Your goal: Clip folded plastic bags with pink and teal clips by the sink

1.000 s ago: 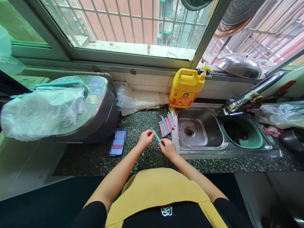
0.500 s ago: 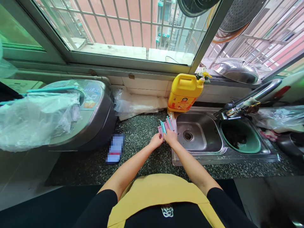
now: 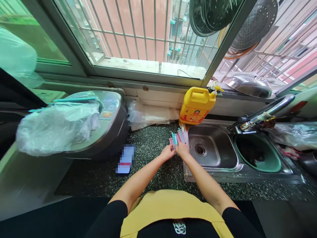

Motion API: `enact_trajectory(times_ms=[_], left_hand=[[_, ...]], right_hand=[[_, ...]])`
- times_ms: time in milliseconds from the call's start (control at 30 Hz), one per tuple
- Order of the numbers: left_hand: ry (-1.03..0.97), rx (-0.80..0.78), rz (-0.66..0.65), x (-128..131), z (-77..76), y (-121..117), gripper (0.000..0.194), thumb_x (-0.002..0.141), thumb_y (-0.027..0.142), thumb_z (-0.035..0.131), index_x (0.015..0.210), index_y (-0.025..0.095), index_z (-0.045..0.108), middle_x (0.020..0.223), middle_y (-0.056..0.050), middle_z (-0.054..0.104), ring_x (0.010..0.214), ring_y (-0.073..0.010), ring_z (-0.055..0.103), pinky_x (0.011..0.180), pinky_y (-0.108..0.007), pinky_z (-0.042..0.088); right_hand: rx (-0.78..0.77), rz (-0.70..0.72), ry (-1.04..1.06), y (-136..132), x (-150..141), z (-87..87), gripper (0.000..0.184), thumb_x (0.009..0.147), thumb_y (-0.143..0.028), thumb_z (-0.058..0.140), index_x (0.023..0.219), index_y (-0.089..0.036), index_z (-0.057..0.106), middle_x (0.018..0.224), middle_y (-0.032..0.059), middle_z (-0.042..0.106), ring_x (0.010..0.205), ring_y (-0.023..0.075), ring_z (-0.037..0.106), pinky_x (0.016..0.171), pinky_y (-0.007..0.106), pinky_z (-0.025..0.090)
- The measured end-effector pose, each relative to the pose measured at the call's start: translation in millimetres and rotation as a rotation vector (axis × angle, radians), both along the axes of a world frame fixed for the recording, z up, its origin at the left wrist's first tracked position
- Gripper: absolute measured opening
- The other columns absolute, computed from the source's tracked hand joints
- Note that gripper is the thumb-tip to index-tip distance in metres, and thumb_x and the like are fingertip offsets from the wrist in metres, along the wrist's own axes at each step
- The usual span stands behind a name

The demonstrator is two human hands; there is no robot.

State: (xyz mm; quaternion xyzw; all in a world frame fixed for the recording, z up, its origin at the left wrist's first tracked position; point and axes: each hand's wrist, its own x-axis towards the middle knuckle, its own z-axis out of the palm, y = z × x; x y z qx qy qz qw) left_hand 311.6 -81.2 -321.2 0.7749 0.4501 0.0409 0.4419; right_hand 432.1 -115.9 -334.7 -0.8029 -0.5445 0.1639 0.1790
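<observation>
Slim pink and turquoise plastic sticks (image 3: 176,137), which look like bag clips, lie side by side in a row on the speckled counter, close to the sink's left edge. My left hand (image 3: 167,152) is closed at their near left end, its fingertips pinched on one. Over the near right part of the row is my right hand (image 3: 182,149), fingers bent down and closed on the clips. Both hands are almost touching each other. My fingers hide the near ends of the clips, so how many each hand grips cannot be made out.
Right of my hands is a steel sink (image 3: 213,145) with a faucet (image 3: 262,115) and a green basin (image 3: 260,152). A yellow jug (image 3: 196,105) stands behind. Leftward are a phone (image 3: 125,159), a grey appliance (image 3: 114,122) under a plastic bag (image 3: 56,129), and more plastic bags (image 3: 153,114).
The whole view has shifted slightly right and down as my head moved. My hands stay at the row of clips, with barely any change in their grip.
</observation>
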Motion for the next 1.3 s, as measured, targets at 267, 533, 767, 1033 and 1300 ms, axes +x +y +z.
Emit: enact_trajectory(times_ms=[267,533,767,1033,1300], left_hand=[[-0.152,0.087,0.052,-68.4,66.4,11.6,0.032,0.076,0.023,0.055,0.106,0.013,0.060,0.092,-0.007,0.066,0.077,-0.0156,0.060,0.071,-0.026,0.048],[-0.411,0.496,0.209,-223.0,205.2,97.6,0.019,0.077,0.026,0.053,0.090,0.015,0.062,0.083,-0.004,0.065,0.076,-0.0139,0.058,0.071,-0.027,0.048],[-0.131,0.692,0.493,-342.1,243.2,193.7,0.010,0.073,0.020,0.054,0.078,0.013,0.061,0.069,0.000,0.058,0.063,-0.0111,0.049,0.071,-0.031,0.044],[0.120,0.802,0.434,-375.3,219.6,246.4,0.008,0.068,0.022,0.057,0.072,0.016,0.061,0.071,-0.004,0.057,0.078,-0.0199,0.055,0.081,-0.035,0.044],[0.187,0.735,0.347,-371.8,233.5,256.2,0.004,0.070,0.017,0.057,0.072,0.015,0.060,0.074,-0.006,0.061,0.082,-0.0199,0.055,0.083,-0.038,0.044]], right_hand=[[-0.142,-0.016,-0.154,12.8,-23.6,49.0,0.020,0.082,-0.030,0.052,0.089,-0.016,0.065,0.083,0.0179,0.067,0.082,0.0306,0.065,0.071,0.041,0.046],[0.241,0.389,-0.099,90.5,-121.9,140.2,0.018,0.083,-0.030,0.051,0.082,-0.020,0.066,0.078,0.0046,0.070,0.073,0.0176,0.063,0.062,0.024,0.040],[0.400,0.492,0.002,180.6,-209.9,208.8,0.017,0.081,-0.025,0.052,0.082,-0.017,0.067,0.074,0.0023,0.068,0.067,0.0137,0.060,0.061,0.022,0.039],[0.276,0.449,-0.006,245.8,-267.4,218.9,0.024,0.082,-0.021,0.053,0.105,-0.016,0.061,0.093,0.0054,0.067,0.087,0.0171,0.060,0.077,0.027,0.043],[0.296,0.520,-0.022,260.5,-282.0,213.5,0.017,0.080,-0.019,0.056,0.094,-0.015,0.065,0.088,0.0033,0.065,0.084,0.0161,0.057,0.078,0.028,0.041]])
